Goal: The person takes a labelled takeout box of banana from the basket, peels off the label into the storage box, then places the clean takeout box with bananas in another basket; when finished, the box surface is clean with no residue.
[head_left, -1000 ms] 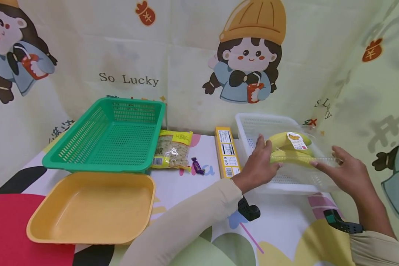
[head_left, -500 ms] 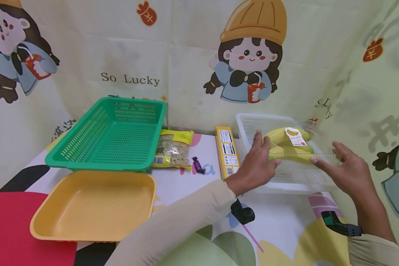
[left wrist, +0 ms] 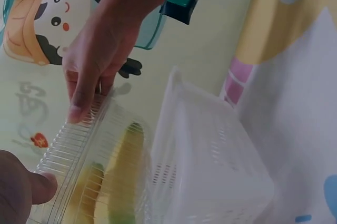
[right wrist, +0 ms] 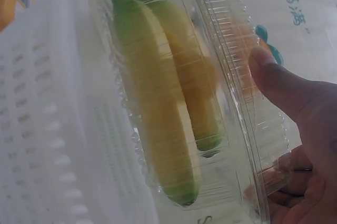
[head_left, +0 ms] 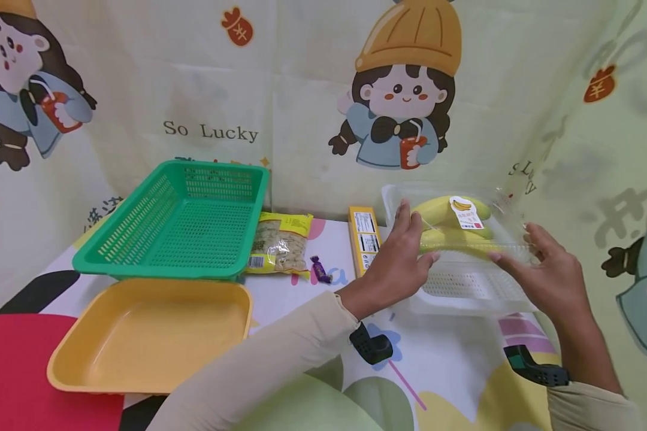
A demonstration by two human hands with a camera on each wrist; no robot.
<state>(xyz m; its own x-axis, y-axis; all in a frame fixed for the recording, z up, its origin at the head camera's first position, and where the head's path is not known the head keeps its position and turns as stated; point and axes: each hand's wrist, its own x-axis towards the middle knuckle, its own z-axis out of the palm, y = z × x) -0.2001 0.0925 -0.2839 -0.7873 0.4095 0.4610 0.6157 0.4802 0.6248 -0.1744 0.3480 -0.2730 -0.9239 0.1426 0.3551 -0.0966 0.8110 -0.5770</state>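
Observation:
Between my two hands is a clear plastic clamshell box of yellow-green bananas with a white banana label. It is tilted, above the white slotted basket. My left hand grips the box's left end, thumb on the near side. At the right end, my right hand pinches the rim, its thumb in front and the fingers behind. The right wrist view shows the bananas through the clear plastic and the right thumb against the ridged edge.
A yellow-orange carton stands left of the white basket. Further left lie a purple-wrapped candy and a yellow-and-clear food bag. A green basket and a yellow tray occupy the left side. Printed cloth hangs behind.
Both hands have shifted left with the box of bananas, which is now slightly higher and tipped more toward me. The baskets, tray, bag and candy stay put.

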